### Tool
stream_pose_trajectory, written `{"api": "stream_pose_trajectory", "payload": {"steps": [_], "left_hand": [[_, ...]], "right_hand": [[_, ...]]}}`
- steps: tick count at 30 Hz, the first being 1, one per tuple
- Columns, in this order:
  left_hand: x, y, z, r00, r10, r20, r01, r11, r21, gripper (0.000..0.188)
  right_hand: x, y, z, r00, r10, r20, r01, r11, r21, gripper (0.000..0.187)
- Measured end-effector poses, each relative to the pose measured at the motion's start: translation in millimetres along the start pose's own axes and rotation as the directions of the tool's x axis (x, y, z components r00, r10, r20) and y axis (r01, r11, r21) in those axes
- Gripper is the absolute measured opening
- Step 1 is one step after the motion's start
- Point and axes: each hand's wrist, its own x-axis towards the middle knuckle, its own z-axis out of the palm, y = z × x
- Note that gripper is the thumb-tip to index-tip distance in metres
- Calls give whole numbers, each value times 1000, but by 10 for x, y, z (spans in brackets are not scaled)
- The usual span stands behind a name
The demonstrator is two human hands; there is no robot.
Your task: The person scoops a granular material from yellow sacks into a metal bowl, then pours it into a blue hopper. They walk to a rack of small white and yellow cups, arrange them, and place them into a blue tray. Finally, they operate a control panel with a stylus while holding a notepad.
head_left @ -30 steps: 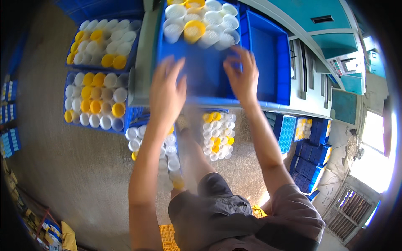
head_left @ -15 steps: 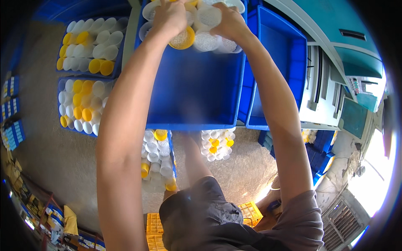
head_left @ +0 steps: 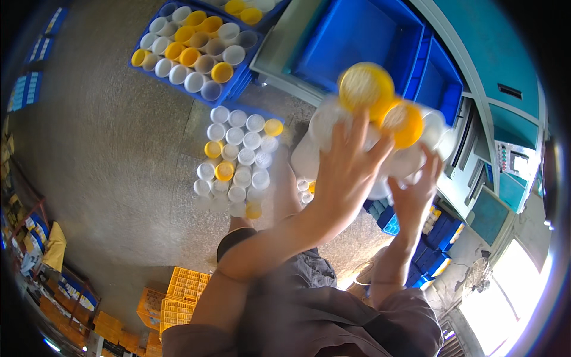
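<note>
In front of my body a cluster of white cups and two yellow cups [head_left: 401, 124] hangs in the air, tilted and partly smeared by motion. My left hand [head_left: 348, 163] presses on its near left side, fingers spread over the white cups. On the right side of the cluster my right hand [head_left: 414, 189] grips it, with fingers bent round the cups' edges. The two hands squeeze the cups together between them. Behind the cluster stands a deep blue bin [head_left: 351, 35], its near right part hidden by the cups.
To the left, a blue crate [head_left: 247, 80] carries rows of white and yellow cups. More cups [head_left: 238, 149] stand in rows on the floor by my legs. A second blue bin [head_left: 437, 83] is beside the first. Yellow plastic crates [head_left: 184, 291] lie at lower left.
The cups have come up out of the blue bin and toward my body, between both hands. My arms are bent now, and the view has turned, shifting the bins up and right.
</note>
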Motion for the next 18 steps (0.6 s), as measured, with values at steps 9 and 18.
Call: {"api": "stream_pose_trajectory", "payload": {"steps": [9,18], "left_hand": [[-1249,-1443,-207,841,-442,312,393,896,208,66],[-1380,-3317,-80,909,-339,243,259,915,311,52]], "right_hand": [[-1021,-182,1729,862,89,498,-208,960,188,79],[-1049,-103,3607,871,47,488,-208,937,281,80]]}}
